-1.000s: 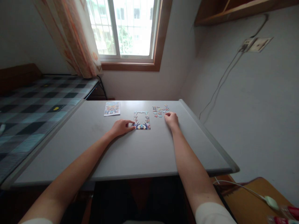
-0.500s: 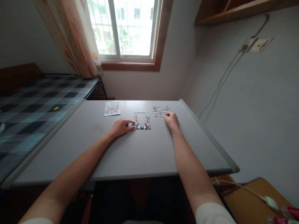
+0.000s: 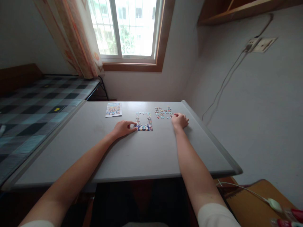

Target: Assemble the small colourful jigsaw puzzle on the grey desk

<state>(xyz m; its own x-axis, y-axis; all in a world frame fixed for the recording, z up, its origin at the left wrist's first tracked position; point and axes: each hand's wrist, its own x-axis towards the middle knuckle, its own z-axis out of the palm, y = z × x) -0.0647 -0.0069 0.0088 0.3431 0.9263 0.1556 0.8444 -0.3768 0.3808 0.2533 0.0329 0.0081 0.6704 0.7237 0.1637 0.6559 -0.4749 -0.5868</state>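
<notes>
A partly assembled jigsaw puzzle lies flat on the table, its frame of joined pieces around a gap in the middle. My left hand rests at its lower left edge, thumb and fingers stretched apart, fingertips touching the border. Loose jigsaw pieces are scattered to the right of the puzzle. My right hand is at the right end of those pieces with its fingers curled together. Whatever its fingertips may hold is too small to make out. A printed picture sheet lies to the left, behind my left hand.
Everything lies on a grey-white table with raised side edges. A bed with a checked cover stands to the left. At the lower right is a brown stool or chair with a white cable.
My right hand has shifted a little to the right, uncovering loose pieces by its fingertips. The left hand and the puzzle have stayed in place.
</notes>
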